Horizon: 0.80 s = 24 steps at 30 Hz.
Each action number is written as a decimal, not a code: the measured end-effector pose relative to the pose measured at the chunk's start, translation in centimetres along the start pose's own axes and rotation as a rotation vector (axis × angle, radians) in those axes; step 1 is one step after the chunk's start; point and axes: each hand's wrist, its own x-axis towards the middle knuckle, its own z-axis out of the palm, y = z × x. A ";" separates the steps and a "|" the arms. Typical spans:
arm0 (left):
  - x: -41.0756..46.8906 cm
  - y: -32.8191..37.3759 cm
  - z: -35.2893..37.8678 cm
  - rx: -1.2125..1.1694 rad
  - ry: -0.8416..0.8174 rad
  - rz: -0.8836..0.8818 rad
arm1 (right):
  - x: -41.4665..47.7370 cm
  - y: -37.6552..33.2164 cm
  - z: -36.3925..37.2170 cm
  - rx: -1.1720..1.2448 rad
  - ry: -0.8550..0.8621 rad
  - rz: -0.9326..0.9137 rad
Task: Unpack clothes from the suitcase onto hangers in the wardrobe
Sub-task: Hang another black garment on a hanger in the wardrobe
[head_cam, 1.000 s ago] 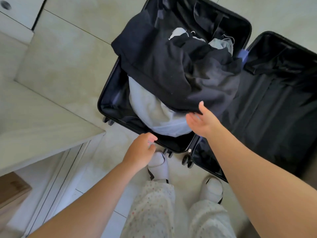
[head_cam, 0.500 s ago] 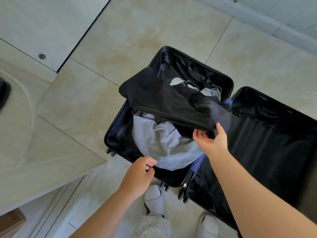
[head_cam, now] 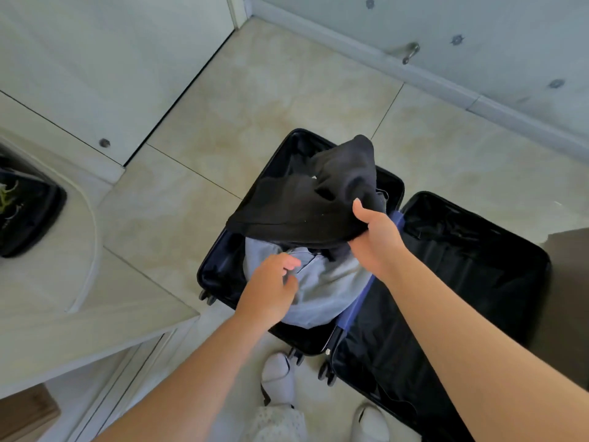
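Observation:
A black suitcase (head_cam: 478, 282) lies open flat on the tiled floor, its right half lined in black with nothing in it. The left half holds clothes. My right hand (head_cam: 376, 237) grips the near edge of a black garment (head_cam: 306, 205) and holds it lifted above the pile. Under it lies a pale blue-grey garment (head_cam: 328, 288). My left hand (head_cam: 271, 291) rests over that pale garment with fingers curled; whether it pinches the cloth is unclear. No hangers or wardrobe interior show.
A pale countertop (head_cam: 79, 314) juts in at the left, with a dark tray (head_cam: 28, 212) on it. White cabinet doors (head_cam: 95, 74) stand at the far left, and a wall with a metal hook (head_cam: 409, 52) runs along the back. My feet (head_cam: 277, 378) stand by the suitcase wheels.
My right hand took hold of the black garment and raised it off the pile. My left hand moved from the suitcase rim onto the pale garment. The view tilted up.

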 end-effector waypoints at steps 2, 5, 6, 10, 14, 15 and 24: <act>-0.1 2.2 -2.0 0.001 0.034 0.018 | -2.4 -2.2 1.3 -0.041 -0.013 -0.026; 0.0 5.2 -5.0 -0.002 0.092 0.042 | -5.3 -5.2 3.0 -0.056 0.042 -0.066; -0.3 6.5 -6.3 -0.007 0.129 0.052 | -6.7 -6.5 3.9 -0.075 0.074 -0.081; -1.0 10.1 -10.2 -0.061 0.240 0.032 | -12.0 -10.7 6.8 -0.239 0.136 -0.093; -2.2 13.3 -12.9 -0.171 0.224 -0.012 | -17.2 -14.6 9.8 -0.388 0.072 -0.068; -1.9 14.1 -13.6 -0.180 0.203 -0.049 | -18.4 -15.8 10.7 -0.412 0.046 -0.064; -8.0 22.7 -23.0 -1.366 -0.207 -0.209 | -27.1 -22.8 17.5 -0.559 -0.136 -0.059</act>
